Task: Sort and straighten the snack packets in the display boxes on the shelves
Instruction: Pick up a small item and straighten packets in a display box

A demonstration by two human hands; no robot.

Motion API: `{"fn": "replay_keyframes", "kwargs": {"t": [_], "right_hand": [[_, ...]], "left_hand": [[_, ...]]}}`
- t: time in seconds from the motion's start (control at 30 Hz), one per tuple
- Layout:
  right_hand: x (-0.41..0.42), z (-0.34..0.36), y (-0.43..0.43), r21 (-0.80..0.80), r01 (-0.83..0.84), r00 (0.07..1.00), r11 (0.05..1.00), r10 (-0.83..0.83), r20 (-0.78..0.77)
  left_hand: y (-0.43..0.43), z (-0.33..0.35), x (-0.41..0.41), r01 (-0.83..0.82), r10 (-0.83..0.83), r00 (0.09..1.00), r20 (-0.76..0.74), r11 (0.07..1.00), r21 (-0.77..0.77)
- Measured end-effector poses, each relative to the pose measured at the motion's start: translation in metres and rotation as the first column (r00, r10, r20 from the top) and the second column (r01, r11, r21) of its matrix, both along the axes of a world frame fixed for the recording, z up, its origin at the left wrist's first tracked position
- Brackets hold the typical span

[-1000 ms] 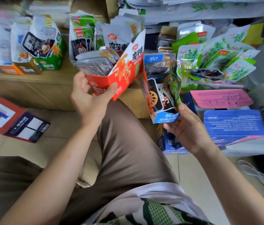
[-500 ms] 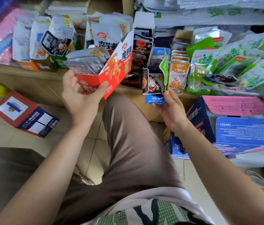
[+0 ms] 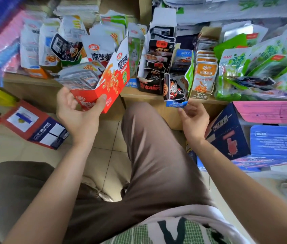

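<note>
Head view, looking down past brown trousers (image 3: 156,155) to a low wooden shelf (image 3: 156,96) crowded with snack boxes.

Centre left of the frame, the left hand (image 3: 79,115) holds a red cardboard display box with orange lettering (image 3: 107,85). The thumb presses its front corner and the fingers curl round its near left edge. This box is tilted, off the shelf and just in front of it, above the pale tiled floor (image 3: 104,138). Silvery snack packets (image 3: 79,79) lean inside it.

Right of centre, the right hand (image 3: 193,118) is at the shelf's front edge, fingers loosely curled. Its thumb tip meets the blue bottom flap of a narrow black display box with cartoon print (image 3: 174,88). Whether it pinches the flap or only touches it, I cannot tell. That box stands at the shelf edge, its flap hanging over the front.

Just left of it sits a black display box of dark packets (image 3: 154,67); just right, a box of orange-and-white packets (image 3: 204,74). Farther right lies a loose heap of green packets (image 3: 245,67).

Below the shelf at lower right are a dark blue carton (image 3: 227,134) and a pink sheet (image 3: 269,111). At left, a flattened red and navy carton (image 3: 33,124) lies on the floor.
</note>
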State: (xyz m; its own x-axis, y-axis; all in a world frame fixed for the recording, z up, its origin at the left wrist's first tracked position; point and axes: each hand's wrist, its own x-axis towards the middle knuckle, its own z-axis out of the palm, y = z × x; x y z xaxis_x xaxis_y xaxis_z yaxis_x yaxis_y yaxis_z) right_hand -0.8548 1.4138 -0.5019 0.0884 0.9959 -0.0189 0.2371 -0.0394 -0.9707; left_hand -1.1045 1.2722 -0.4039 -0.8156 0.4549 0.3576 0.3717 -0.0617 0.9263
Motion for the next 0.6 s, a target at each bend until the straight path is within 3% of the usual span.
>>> {"fn": "replay_keyframes", "kwargs": {"t": [0.2, 0.33, 0.47, 0.6], "right_hand": [[-0.018, 0.009, 0.018, -0.045, 0.141, 0.985, 0.989, -0.135, 0.111], [-0.034, 0.015, 0.03, -0.135, 0.189, 0.982, 0.973, -0.19, 0.001], [-0.039, 0.017, 0.016, -0.153, 0.063, 0.991, 0.986, -0.081, -0.111], [-0.044, 0.036, -0.006, 0.005, -0.08, 0.995, 0.997, 0.081, -0.055]], "left_hand": [[-0.011, -0.004, -0.014, -0.042, 0.042, 0.999, 0.016, 0.999, -0.024], [-0.016, -0.006, -0.032, -0.09, 0.091, 0.995, 0.031, 0.996, -0.02], [-0.023, -0.012, -0.057, -0.137, 0.138, 0.99, 0.024, 0.99, -0.021], [-0.028, -0.018, -0.079, -0.166, 0.166, 0.986, 0.015, 0.986, -0.024]]}}
